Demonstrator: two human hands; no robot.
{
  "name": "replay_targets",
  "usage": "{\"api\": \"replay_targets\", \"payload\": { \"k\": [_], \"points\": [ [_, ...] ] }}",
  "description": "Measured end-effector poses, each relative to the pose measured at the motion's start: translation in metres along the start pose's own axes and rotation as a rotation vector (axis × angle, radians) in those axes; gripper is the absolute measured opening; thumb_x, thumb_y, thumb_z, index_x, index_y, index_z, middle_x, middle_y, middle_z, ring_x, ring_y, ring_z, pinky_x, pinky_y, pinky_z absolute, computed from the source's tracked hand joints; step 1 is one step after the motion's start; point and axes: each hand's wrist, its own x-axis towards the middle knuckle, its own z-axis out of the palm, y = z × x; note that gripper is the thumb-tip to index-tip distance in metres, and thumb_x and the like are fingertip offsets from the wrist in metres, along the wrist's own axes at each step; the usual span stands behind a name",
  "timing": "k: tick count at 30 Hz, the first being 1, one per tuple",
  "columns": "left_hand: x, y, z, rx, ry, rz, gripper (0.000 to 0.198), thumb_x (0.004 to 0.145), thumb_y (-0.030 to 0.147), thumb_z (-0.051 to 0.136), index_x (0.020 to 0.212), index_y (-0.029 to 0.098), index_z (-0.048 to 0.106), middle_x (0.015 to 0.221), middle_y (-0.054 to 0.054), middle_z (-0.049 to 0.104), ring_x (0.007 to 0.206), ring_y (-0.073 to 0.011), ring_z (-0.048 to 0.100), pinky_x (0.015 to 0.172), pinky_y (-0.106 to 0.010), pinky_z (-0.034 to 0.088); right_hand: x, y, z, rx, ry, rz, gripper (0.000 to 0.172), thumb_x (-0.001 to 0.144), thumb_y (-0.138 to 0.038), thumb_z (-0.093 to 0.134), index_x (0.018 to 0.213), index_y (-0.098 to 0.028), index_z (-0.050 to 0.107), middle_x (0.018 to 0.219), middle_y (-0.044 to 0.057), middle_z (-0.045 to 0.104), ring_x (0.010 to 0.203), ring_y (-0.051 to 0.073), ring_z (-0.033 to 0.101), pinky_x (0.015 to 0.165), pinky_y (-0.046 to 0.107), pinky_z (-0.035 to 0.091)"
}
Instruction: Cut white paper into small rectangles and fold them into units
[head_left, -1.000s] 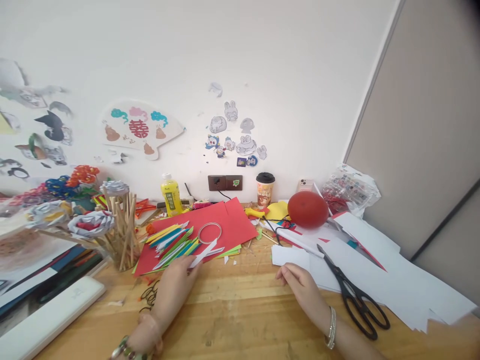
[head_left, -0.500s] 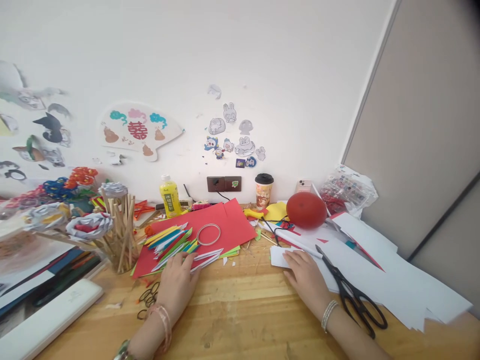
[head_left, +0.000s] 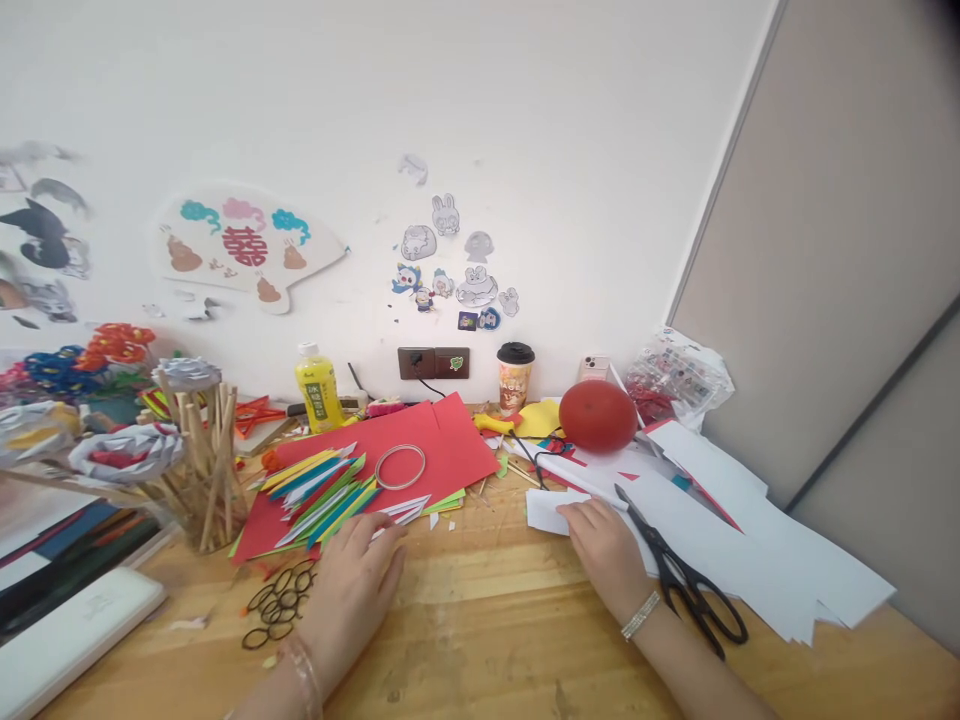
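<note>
My left hand (head_left: pixel 358 572) lies low over the table at the near edge of the folded paper strips (head_left: pixel 319 492), its fingers stretched and slightly apart. White, yellow, green and blue strips lie in a pile on red paper (head_left: pixel 461 440). Beside that wrist are several black rings (head_left: pixel 281 603). My right hand (head_left: pixel 606 548) has its fingers closed at the right edge of a small white paper piece (head_left: pixel 547 512); the thumb is mostly hidden. Black-handled scissors (head_left: pixel 682 575) lie right of this hand, partly over white paper sheets (head_left: pixel 780 570).
A silver hoop (head_left: pixel 400 467) rests on the red paper. Behind stand a yellow drink bottle (head_left: pixel 319 390), a lidded cup (head_left: pixel 515 380) and a red balloon-like ball (head_left: pixel 598 416). At left are a jar of sticks (head_left: pixel 214 480) with paper flowers and a white case (head_left: pixel 82 640).
The view has turned slightly right, so most things sit further left. My left hand has drawn back a little from the strips. My right fingers have come closer together at the white paper.
</note>
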Motion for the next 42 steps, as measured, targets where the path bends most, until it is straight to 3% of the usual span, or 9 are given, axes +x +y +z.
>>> {"api": "replay_targets", "payload": {
  "k": [4, 8, 10, 12, 17, 21, 25, 29, 42],
  "points": [
    [0.001, 0.026, -0.014, -0.123, -0.024, 0.081, 0.015, 0.084, 0.019, 0.042, 0.089, 0.019, 0.056, 0.088, -0.007, 0.059, 0.083, -0.0191, 0.054, 0.074, -0.033, 0.043, -0.003, -0.027, -0.015, 0.107, 0.094, -0.13, 0.026, 0.088, -0.008, 0.033, 0.082, -0.016, 0.058, 0.076, 0.008, 0.061, 0.073, 0.019, 0.053, 0.067, 0.032, 0.039],
    [-0.005, 0.063, -0.024, -0.239, -0.082, 0.266, 0.02, 0.082, 0.026, 0.05, 0.099, 0.017, 0.053, 0.089, -0.007, 0.062, 0.084, -0.0197, 0.054, 0.075, -0.033, 0.042, -0.015, -0.066, -0.017, 0.138, -0.051, -0.451, 0.027, 0.087, -0.009, 0.032, 0.082, -0.015, 0.058, 0.068, 0.006, 0.06, 0.061, 0.017, 0.049, 0.056, 0.031, 0.035],
    [-0.011, 0.076, -0.02, -0.283, -0.169, 0.326, 0.011, 0.083, 0.028, 0.049, 0.086, 0.019, 0.055, 0.077, -0.003, 0.062, 0.07, -0.0169, 0.054, 0.064, -0.029, 0.041, -0.021, -0.079, -0.012, 0.161, -0.123, -0.543, 0.024, 0.086, -0.01, 0.035, 0.079, -0.016, 0.057, 0.063, 0.004, 0.058, 0.058, 0.017, 0.046, 0.052, 0.031, 0.032],
    [-0.018, 0.081, -0.013, -0.277, -0.218, 0.356, 0.019, 0.085, 0.023, 0.046, 0.068, 0.019, 0.052, 0.063, 0.0, 0.058, 0.059, -0.0146, 0.05, 0.054, -0.027, 0.036, -0.024, -0.084, -0.007, 0.198, -0.193, -0.572, 0.023, 0.086, -0.012, 0.036, 0.074, -0.017, 0.056, 0.06, 0.003, 0.055, 0.057, 0.016, 0.045, 0.05, 0.03, 0.03],
    [-0.027, 0.072, 0.002, -0.232, -0.234, 0.426, 0.028, 0.086, 0.013, 0.042, 0.06, 0.017, 0.048, 0.059, 0.001, 0.054, 0.056, -0.0131, 0.046, 0.053, -0.026, 0.034, -0.018, -0.073, -0.009, 0.412, -0.345, -0.472, 0.013, 0.085, -0.022, 0.046, 0.078, -0.018, 0.056, 0.078, 0.002, 0.063, 0.069, 0.015, 0.05, 0.061, 0.028, 0.038],
    [-0.024, 0.071, -0.009, -0.238, -0.255, 0.397, 0.024, 0.085, 0.012, 0.043, 0.063, 0.017, 0.05, 0.062, 0.001, 0.056, 0.057, -0.0128, 0.047, 0.054, -0.025, 0.037, -0.014, -0.066, -0.013, 0.608, -0.4, -0.28, 0.011, 0.083, -0.022, 0.049, 0.077, -0.019, 0.058, 0.084, 0.003, 0.064, 0.078, 0.015, 0.052, 0.069, 0.028, 0.041],
    [-0.026, 0.086, -0.022, -0.173, -0.117, 0.439, 0.02, 0.087, 0.013, 0.037, 0.089, 0.016, 0.057, 0.084, -0.004, 0.063, 0.08, -0.0176, 0.054, 0.072, -0.032, 0.042, -0.013, -0.066, -0.009, 0.673, -0.424, -0.132, 0.01, 0.082, -0.02, 0.05, 0.082, -0.019, 0.059, 0.08, 0.003, 0.064, 0.075, 0.016, 0.054, 0.068, 0.029, 0.042],
    [-0.038, 0.101, -0.019, -0.136, -0.004, 0.442, 0.022, 0.086, 0.015, 0.038, 0.081, 0.018, 0.06, 0.083, -0.001, 0.066, 0.086, -0.0169, 0.056, 0.08, -0.031, 0.039, -0.011, -0.066, -0.004, 0.701, -0.451, -0.049, 0.011, 0.082, -0.024, 0.051, 0.085, -0.02, 0.061, 0.084, 0.003, 0.065, 0.079, 0.017, 0.055, 0.07, 0.029, 0.043],
    [-0.047, 0.098, -0.007, -0.008, -0.202, 0.438, 0.031, 0.087, 0.032, 0.039, 0.105, 0.017, 0.058, 0.108, -0.004, 0.064, 0.102, -0.0206, 0.053, 0.086, -0.032, 0.037, -0.009, -0.07, -0.003, 0.616, -0.456, -0.034, 0.019, 0.078, -0.009, 0.049, 0.089, -0.017, 0.062, 0.087, 0.007, 0.058, 0.081, 0.018, 0.051, 0.07, 0.031, 0.044]
  ]
}}
